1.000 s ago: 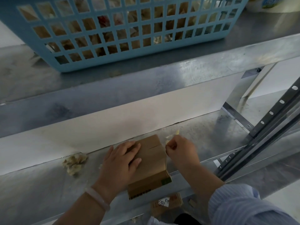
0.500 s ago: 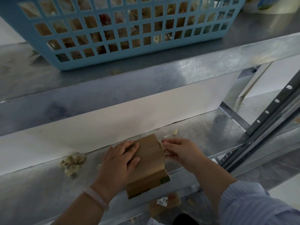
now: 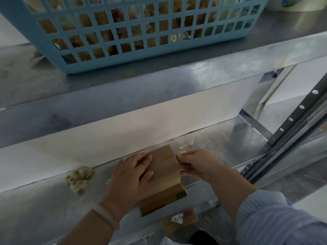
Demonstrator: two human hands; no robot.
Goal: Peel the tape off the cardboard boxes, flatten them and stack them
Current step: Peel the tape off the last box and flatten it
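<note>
Wad point(image 3: 78, 177) of crumpled tape: left of the box, well apart, on the shelf point(image 3: 39, 206).

Left hand point(image 3: 129, 175): fingers spread flat, pressing down on the box's left half. It grips nothing.

Box point(image 3: 164, 175): 1 small carton lying on the shelf, near end overhanging the front lip. Long axis runs from the person toward the back wall. 1 slit shows on top near the far end.

Right hand point(image 3: 196, 165): at the box's right edge, thumb and fingertips pressed together on a pale tape point(image 3: 180, 152) end.

Scraps point(image 3: 187, 145): just beyond the box's far right corner.

Basket point(image 3: 141, 32): above and beyond the box, 1 shelf up.

Judgement: the tape sits on the box's right long side, so the right hand is nearer. The peel likely calls for a pull along that axis while the left hand pins the box. Risk: the tape tears short.
</note>
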